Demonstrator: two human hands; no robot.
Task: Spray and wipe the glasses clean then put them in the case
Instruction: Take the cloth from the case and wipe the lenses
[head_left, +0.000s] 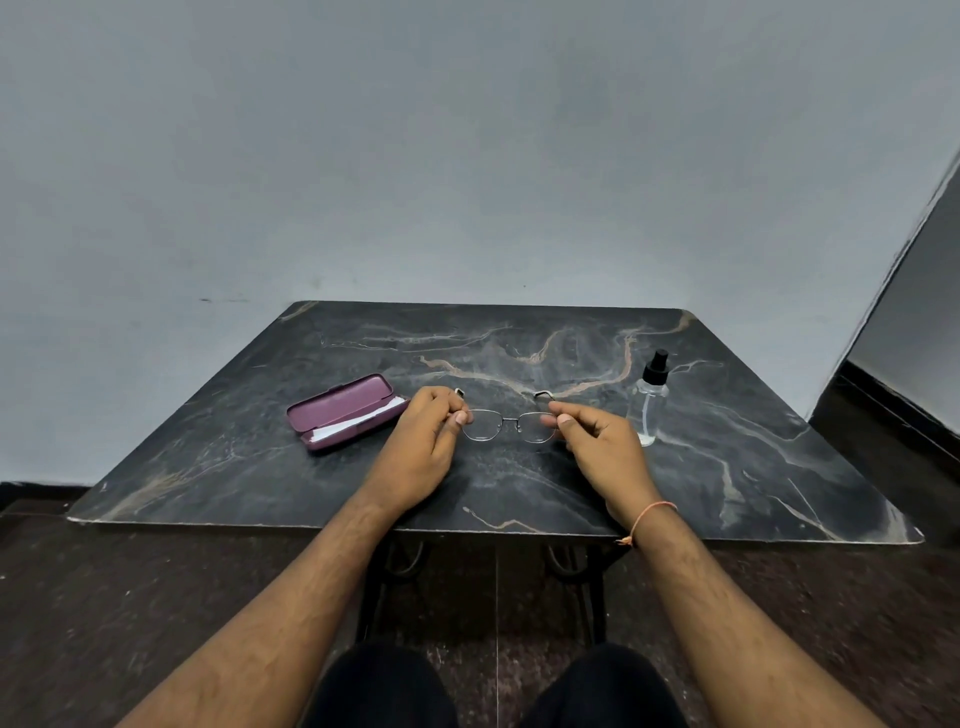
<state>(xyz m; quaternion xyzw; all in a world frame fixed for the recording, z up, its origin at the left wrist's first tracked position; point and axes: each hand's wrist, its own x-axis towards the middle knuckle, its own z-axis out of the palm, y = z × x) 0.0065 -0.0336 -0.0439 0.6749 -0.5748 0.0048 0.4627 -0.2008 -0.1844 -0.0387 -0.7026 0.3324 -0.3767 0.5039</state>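
Here we hold the glasses (510, 426) over the middle of the dark marbled tabletop (260, 467), lenses facing us, temples unfolded and pointing away. Our left hand (423, 447) pinches the frame's left end between thumb and fingertips; our right hand (597, 444) pinches the right end likewise. We cannot tell whether the frame touches the tabletop. The case (347, 410), maroon, lies open to the left, just beside our left hand, with a white cloth (358, 420) inside. The spray bottle (649, 400), clear with a black nozzle, stands upright to the right, just beyond our right hand. A thin orange thread (647, 519) circles our right wrist.
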